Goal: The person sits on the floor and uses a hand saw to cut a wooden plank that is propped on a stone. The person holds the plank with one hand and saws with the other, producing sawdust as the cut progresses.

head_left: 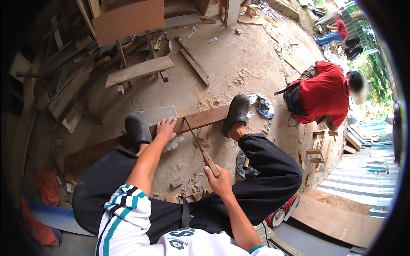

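I sit over a long brown wooden plank (200,120) that lies across the dusty floor and a grey block (159,114). My left hand (165,129) presses flat on the plank, fingers spread. My right hand (218,182) grips the wooden handle of a hand saw (199,144). The saw's thin blade angles up and left, and its tip meets the plank just right of my left hand. My two feet in dark clogs (137,127) (237,109) rest on the plank, one on each side of the cut.
Offcuts (184,194) lie below the plank between my legs. A person in a red shirt (323,96) crouches at the right by a small wooden frame (321,147). Boards (139,70) and a brown panel (128,19) stand behind; another person (335,30) sits far back.
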`<action>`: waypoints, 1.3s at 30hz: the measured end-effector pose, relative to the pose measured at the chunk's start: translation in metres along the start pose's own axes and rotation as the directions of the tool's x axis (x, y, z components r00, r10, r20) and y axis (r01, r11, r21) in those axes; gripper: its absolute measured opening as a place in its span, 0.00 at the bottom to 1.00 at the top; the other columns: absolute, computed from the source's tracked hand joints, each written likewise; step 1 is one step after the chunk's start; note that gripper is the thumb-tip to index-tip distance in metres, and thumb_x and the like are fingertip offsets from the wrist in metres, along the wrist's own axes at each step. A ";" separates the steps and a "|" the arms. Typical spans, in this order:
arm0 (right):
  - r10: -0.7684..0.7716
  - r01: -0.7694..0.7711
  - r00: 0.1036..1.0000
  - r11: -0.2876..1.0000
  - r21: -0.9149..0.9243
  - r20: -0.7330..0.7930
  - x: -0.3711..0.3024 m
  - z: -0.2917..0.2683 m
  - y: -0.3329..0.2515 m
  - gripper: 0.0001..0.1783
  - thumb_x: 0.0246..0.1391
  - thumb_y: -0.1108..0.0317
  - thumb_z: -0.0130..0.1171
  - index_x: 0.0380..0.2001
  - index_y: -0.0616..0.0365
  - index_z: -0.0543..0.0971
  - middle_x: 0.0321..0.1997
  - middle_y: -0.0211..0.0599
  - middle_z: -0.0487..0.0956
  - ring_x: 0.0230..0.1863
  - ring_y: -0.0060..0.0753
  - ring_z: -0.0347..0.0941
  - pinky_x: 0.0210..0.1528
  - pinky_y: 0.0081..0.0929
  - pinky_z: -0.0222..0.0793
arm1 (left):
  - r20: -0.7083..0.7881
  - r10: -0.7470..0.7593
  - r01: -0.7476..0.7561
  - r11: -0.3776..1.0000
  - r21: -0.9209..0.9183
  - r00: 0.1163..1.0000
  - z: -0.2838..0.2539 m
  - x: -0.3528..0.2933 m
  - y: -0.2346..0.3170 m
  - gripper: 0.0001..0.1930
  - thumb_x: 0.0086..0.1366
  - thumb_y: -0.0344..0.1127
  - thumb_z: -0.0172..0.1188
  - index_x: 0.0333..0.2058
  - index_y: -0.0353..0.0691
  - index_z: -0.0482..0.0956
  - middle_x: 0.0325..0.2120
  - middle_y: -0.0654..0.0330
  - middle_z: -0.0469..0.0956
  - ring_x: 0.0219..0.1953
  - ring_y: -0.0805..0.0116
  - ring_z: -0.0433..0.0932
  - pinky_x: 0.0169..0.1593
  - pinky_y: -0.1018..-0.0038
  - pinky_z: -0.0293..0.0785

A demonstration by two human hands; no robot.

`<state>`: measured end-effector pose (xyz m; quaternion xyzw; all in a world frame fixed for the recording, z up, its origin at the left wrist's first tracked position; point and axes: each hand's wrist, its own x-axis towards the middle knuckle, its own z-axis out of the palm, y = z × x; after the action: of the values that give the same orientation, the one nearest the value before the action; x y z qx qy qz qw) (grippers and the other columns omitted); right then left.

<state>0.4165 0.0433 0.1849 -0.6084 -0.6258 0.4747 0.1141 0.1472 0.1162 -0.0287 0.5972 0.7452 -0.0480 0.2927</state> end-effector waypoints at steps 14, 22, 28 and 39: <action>-0.061 0.061 0.998 0.998 -0.015 -0.006 0.039 0.011 0.017 0.21 0.61 0.56 0.60 0.23 0.63 0.74 0.16 0.28 0.65 0.21 0.21 0.58 0.25 0.30 0.58 | 0.013 0.042 -0.042 0.999 0.013 0.999 0.007 0.005 -0.004 0.46 0.58 0.42 0.69 0.71 0.52 0.52 0.72 0.57 0.49 0.72 0.51 0.50 0.71 0.51 0.52; -0.036 0.036 0.999 0.999 0.003 0.027 0.022 0.004 0.011 0.19 0.61 0.57 0.61 0.25 0.63 0.75 0.16 0.28 0.67 0.21 0.20 0.60 0.25 0.30 0.60 | 0.012 0.013 -0.013 1.000 -0.007 1.000 0.002 0.000 -0.005 0.44 0.58 0.41 0.69 0.69 0.52 0.55 0.71 0.58 0.52 0.72 0.51 0.52 0.71 0.52 0.52; -0.021 0.023 0.998 1.000 -0.021 0.051 0.043 0.018 0.008 0.17 0.60 0.59 0.61 0.25 0.63 0.76 0.16 0.28 0.68 0.21 0.20 0.61 0.26 0.29 0.61 | -0.044 0.046 -0.048 0.998 -0.040 0.998 0.005 -0.001 -0.011 0.43 0.57 0.41 0.69 0.69 0.52 0.57 0.70 0.59 0.55 0.71 0.53 0.55 0.70 0.52 0.53; -0.096 0.096 0.995 0.995 0.014 0.005 0.053 0.035 0.041 0.16 0.58 0.62 0.60 0.23 0.63 0.73 0.16 0.30 0.69 0.22 0.19 0.63 0.26 0.29 0.62 | -0.028 0.043 -0.043 0.999 -0.001 0.999 0.010 0.004 -0.011 0.45 0.56 0.42 0.70 0.70 0.51 0.55 0.69 0.56 0.56 0.70 0.51 0.56 0.69 0.50 0.56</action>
<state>0.4062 0.0658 0.1136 -0.5752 -0.6515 0.4746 0.1391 0.1406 0.1120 -0.0419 0.6135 0.7363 -0.0325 0.2837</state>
